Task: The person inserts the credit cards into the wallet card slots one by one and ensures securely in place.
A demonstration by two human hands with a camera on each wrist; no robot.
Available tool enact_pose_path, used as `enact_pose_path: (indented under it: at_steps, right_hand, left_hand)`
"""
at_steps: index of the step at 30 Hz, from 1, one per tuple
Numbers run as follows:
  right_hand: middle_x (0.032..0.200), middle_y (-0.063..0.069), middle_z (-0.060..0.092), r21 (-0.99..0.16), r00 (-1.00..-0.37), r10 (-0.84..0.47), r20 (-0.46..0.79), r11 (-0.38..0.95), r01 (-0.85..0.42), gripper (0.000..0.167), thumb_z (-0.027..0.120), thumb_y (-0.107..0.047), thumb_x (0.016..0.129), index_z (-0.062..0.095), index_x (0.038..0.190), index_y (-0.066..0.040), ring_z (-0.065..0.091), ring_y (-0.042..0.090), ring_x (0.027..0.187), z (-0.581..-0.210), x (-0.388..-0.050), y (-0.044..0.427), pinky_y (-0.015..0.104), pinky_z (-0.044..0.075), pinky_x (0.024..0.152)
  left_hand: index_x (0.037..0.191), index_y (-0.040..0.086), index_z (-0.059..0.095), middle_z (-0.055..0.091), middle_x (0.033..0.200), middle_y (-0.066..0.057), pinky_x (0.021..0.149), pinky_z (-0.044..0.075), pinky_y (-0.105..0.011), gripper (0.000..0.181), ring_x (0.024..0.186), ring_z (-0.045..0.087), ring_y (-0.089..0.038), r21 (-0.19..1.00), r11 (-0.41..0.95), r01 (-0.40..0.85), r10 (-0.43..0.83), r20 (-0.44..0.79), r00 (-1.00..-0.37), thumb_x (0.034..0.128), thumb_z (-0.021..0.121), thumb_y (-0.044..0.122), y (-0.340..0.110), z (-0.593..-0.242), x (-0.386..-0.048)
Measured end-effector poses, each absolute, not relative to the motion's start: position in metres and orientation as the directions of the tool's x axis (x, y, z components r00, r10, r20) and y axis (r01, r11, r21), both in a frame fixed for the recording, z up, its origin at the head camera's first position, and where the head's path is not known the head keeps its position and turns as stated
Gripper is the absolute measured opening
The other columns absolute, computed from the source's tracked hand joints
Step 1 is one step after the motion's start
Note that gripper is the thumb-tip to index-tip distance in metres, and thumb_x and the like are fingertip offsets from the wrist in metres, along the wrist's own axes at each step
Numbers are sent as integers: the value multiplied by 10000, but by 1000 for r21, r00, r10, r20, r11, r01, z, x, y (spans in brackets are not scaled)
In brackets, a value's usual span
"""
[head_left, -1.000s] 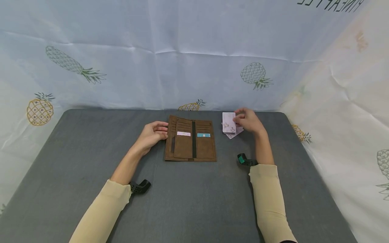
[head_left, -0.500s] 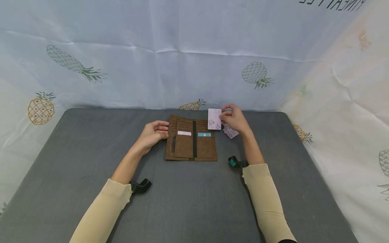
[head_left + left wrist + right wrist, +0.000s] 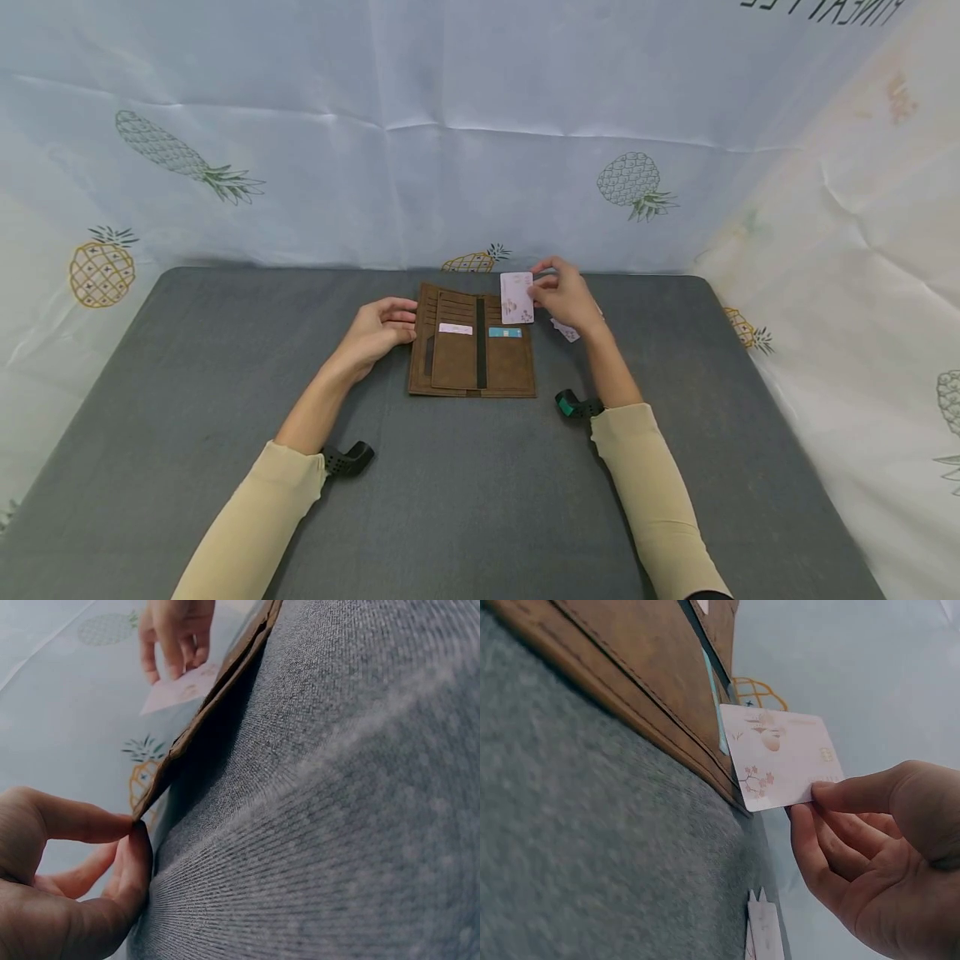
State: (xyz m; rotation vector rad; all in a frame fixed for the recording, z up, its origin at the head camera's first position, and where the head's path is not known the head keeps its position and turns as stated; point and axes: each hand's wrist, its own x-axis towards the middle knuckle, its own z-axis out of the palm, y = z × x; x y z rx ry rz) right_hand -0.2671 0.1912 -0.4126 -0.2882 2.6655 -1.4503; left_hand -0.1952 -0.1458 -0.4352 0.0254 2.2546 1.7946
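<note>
A brown wallet (image 3: 510,367) lies unfolded on the grey table. In its slots sit a pink card (image 3: 455,329) on the left half and a blue card (image 3: 505,332) on the right half. My left hand (image 3: 372,335) pinches the wallet's left edge between thumb and finger, as the left wrist view shows. A pale pink bank card (image 3: 780,757) with a floral print and a chip is pinched by its edge in my right hand (image 3: 567,296). That card stands over the upper part of the wallet's right half.
More printed cards (image 3: 566,331) lie on the table right of the wallet, partly hidden by my right hand. Behind the grey table (image 3: 450,500) hangs a white cloth (image 3: 480,192) with pineapple prints.
My right hand has picked the pink bank card off the pile and carried it left, over the wallet's right half. The left hand and wallet have stayed in place.
</note>
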Motion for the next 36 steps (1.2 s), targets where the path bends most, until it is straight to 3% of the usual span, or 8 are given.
enact_pose_path:
  at_steps: [5, 15, 26, 36]
  right_hand:
    - [1157, 291, 779, -822, -975, -221, 25, 551, -146, 333, 656, -27, 1065, 579, 1386, 15, 771, 420, 1014, -415, -267, 188, 367, 651, 850]
    - [1155, 283, 789, -814, -974, -225, 40, 557, -162, 331, 664, -14, 1061, 577, 1379, 15, 792, 424, 1041, -415, -264, 179, 510, 681, 935]
    - [1158, 315, 777, -830, -969, -247, 7, 539, -143, 333, 653, 0, 1063, 559, 1382, 26, 799, 426, 989, -421, -265, 177, 490, 692, 905]
    - [1132, 295, 797, -789, -970, -244, -23, 600, -132, 336, 662, -23, 1062, 581, 1384, 26, 812, 413, 959, -419, -264, 178, 487, 693, 890]
  left_hand:
    - [1545, -20, 533, 589, 1421, -277, 908, 611, -177, 565, 1210, 675, -285, 962, 230, -148, 173, -190, -966, 994, 629, -103, -146, -435, -196]
    - [1548, -21, 530, 586, 1430, -286, 911, 607, -171, 567, 1254, 667, -339, 961, 235, -145, 172, -188, -967, 995, 628, -102, -146, -437, -196]
    - [1550, -10, 531, 587, 1425, -271, 935, 614, -200, 569, 1265, 664, -339, 961, 234, -148, 172, -191, -966, 996, 628, -101, -146, -436, -196]
    - [1544, -11, 536, 595, 1414, -265, 926, 615, -208, 563, 1256, 664, -339, 961, 232, -151, 172, -193, -966, 996, 632, -98, -146, -436, -196]
